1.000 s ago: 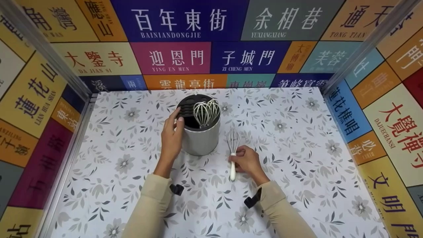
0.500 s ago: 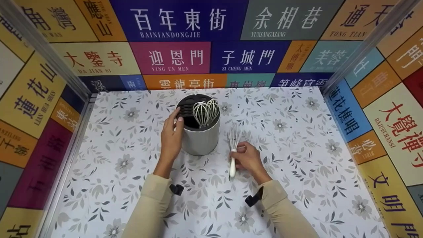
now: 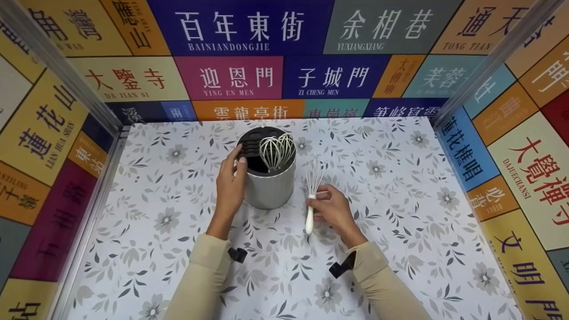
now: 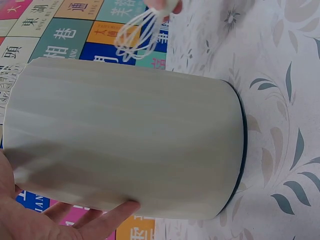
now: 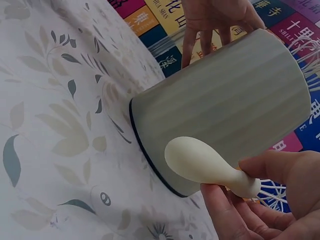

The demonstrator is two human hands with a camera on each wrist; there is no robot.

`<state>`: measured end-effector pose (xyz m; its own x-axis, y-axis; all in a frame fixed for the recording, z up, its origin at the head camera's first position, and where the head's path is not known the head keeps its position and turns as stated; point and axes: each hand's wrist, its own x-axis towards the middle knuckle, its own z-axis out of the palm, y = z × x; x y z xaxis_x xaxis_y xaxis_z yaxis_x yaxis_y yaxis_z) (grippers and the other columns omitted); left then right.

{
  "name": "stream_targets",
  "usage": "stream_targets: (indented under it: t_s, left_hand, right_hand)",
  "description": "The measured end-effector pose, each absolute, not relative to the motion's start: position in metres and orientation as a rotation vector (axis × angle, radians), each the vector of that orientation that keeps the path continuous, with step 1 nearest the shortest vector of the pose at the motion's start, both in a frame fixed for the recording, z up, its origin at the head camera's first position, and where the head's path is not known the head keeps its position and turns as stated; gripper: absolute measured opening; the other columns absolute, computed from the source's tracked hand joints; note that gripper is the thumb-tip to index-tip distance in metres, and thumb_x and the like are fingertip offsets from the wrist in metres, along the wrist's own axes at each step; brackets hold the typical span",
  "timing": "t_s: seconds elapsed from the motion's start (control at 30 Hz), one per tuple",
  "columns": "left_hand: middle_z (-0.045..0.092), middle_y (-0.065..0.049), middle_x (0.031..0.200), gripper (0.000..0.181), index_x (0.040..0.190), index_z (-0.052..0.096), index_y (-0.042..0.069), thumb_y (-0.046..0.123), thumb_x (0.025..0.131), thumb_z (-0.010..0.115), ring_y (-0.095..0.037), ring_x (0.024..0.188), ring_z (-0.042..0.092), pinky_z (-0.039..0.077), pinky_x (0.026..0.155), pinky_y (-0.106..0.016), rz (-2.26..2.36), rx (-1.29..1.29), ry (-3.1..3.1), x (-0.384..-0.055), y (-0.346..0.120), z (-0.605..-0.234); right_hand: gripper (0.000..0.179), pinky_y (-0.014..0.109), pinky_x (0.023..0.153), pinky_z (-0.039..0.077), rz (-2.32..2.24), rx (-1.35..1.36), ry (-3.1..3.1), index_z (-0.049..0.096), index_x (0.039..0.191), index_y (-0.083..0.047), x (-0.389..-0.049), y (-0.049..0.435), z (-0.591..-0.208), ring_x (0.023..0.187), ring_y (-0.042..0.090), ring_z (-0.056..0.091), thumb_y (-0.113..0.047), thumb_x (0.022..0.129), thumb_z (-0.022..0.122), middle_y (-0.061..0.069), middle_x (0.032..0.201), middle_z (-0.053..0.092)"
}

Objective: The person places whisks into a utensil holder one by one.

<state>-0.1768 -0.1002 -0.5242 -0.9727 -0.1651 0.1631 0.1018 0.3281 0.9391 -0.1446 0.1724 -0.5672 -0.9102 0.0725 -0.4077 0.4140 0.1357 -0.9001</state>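
My left hand rests against the left side of a grey, round utensil holder that stands upright, its thumb at the black rim. In the left wrist view, the left fingers lie rather straight along the holder's wall. With thumb and fingers my right hand pinches a small white whisk near the neck. The whisk's wires point away from me and its rounded handle end towards me, just right of the holder. Wire whisk heads stick up from the holder's right opening.
The holder's black divided top has slots at the back left. A white cloth with grey leaves and flowers covers the table. Colourful printed panels wall in the back and sides, with metal posts at the corners.
My right hand has moved slightly forward with the whisk, bringing it up alongside the holder. My left hand and the holder have stayed put.
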Motion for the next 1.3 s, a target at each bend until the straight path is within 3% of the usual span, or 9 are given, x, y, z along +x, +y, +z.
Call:
stream_targets:
  t_s: [0.23, 0.47, 0.67, 0.93, 1.17, 1.3]
  left_hand:
    - [0.051, -0.004, 0.151, 0.045, 0.151, 0.05, 0.033, 0.045, 0.108, 0.045, -0.019, 0.141, 0.047, 0.043, 0.115, -0.042, -1.697, 0.055, -2.357, -0.177, -0.101, -0.525]
    - [0.051, -0.005, 0.151, 0.044, 0.151, 0.05, 0.032, 0.043, 0.108, 0.046, -0.021, 0.138, 0.049, 0.044, 0.113, -0.042, -1.676, 0.052, -2.361, -0.177, -0.1, -0.526]
    - [0.052, -0.006, 0.149, 0.044, 0.151, 0.05, 0.032, 0.043, 0.108, 0.046, -0.023, 0.136, 0.051, 0.044, 0.113, -0.043, -1.68, 0.058, -2.362, -0.177, -0.1, -0.525]
    - [0.053, -0.005, 0.148, 0.044, 0.151, 0.051, 0.031, 0.042, 0.108, 0.046, -0.021, 0.136, 0.051, 0.045, 0.113, -0.042, -1.679, 0.057, -2.353, -0.178, -0.1, -0.527]
    - [0.053, -0.006, 0.149, 0.044, 0.15, 0.051, 0.031, 0.042, 0.108, 0.047, -0.021, 0.138, 0.049, 0.044, 0.114, -0.046, -1.681, 0.053, -2.346, -0.178, -0.1, -0.527]
    - [0.051, -0.005, 0.151, 0.045, 0.151, 0.05, 0.031, 0.044, 0.108, 0.045, -0.02, 0.14, 0.048, 0.044, 0.114, -0.043, -1.672, 0.052, -2.361, -0.178, -0.1, -0.526]
  right_hand:
    - [0.045, 0.039, 0.063, 0.064, -1.917, 0.429, 2.167, 0.058, 0.127, -0.009, -0.145, 0.166, -0.546, 0.078, 0.021, 0.074, -0.013, 0.087, 0.078, 0.011, 0.11, 0.067]
    - [0.049, 0.05, 0.068, 0.064, -2.016, 0.349, 2.17, 0.054, 0.129, -0.009, -0.145, 0.157, -0.519, 0.08, 0.025, 0.075, -0.018, 0.088, 0.079, 0.012, 0.111, 0.067]
    - [0.049, 0.047, 0.067, 0.064, -2.134, 0.285, 2.151, 0.053, 0.129, -0.006, -0.144, 0.146, -0.493, 0.082, 0.026, 0.075, -0.014, 0.088, 0.078, 0.013, 0.112, 0.066]
    - [0.049, 0.049, 0.071, 0.064, -2.307, 0.069, 2.128, 0.051, 0.131, -0.005, -0.148, 0.126, -0.46, 0.1, 0.045, 0.07, -0.008, 0.089, 0.077, 0.015, 0.112, 0.062]
    - [0.056, 0.045, 0.074, 0.065, -2.293, -0.094, 2.19, 0.047, 0.134, 0.0, -0.154, 0.107, -0.437, 0.099, 0.042, 0.072, -0.012, 0.089, 0.078, 0.015, 0.114, 0.062]
    - [0.052, 0.042, 0.073, 0.065, -2.281, -0.173, 2.263, 0.05, 0.13, -0.003, -0.157, 0.094, -0.426, 0.095, 0.034, 0.073, -0.011, 0.088, 0.079, 0.013, 0.113, 0.064]
